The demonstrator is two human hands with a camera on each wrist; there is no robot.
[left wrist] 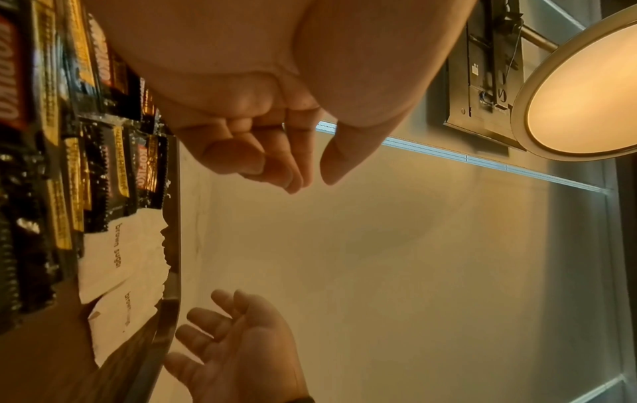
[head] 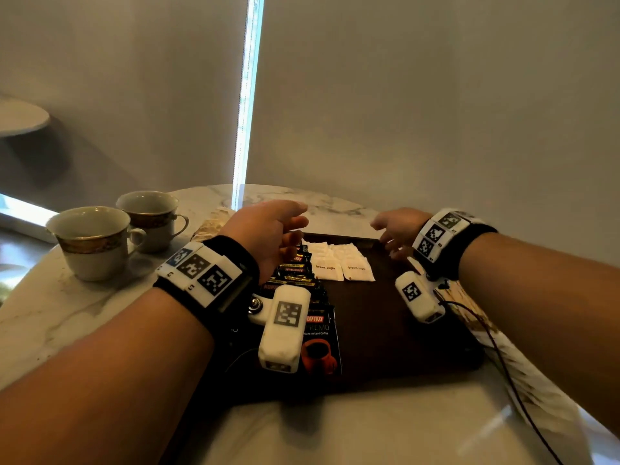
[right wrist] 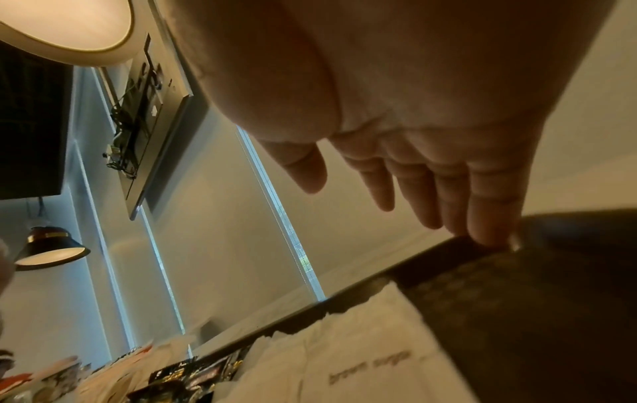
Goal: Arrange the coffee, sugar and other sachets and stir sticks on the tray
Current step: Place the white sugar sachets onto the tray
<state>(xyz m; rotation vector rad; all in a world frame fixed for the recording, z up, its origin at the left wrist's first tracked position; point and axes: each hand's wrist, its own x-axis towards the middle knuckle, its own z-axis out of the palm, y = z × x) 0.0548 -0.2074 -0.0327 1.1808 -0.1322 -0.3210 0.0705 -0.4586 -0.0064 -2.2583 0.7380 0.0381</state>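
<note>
left hand (head: pixel 265 236) loosely curled, empty, over coffee sachets (head: pixel 298 273); right hand (head: pixel 399 229) fingers extended, empty, at tray (head: pixel 385 330) far edge; sugar sachets (head: pixel 342 263) between

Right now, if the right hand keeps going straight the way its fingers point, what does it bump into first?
Probably the tray's far rim: the right hand points forward and down, and one fingertip looks nearly on that rim already. Depth is hard to judge.
</note>
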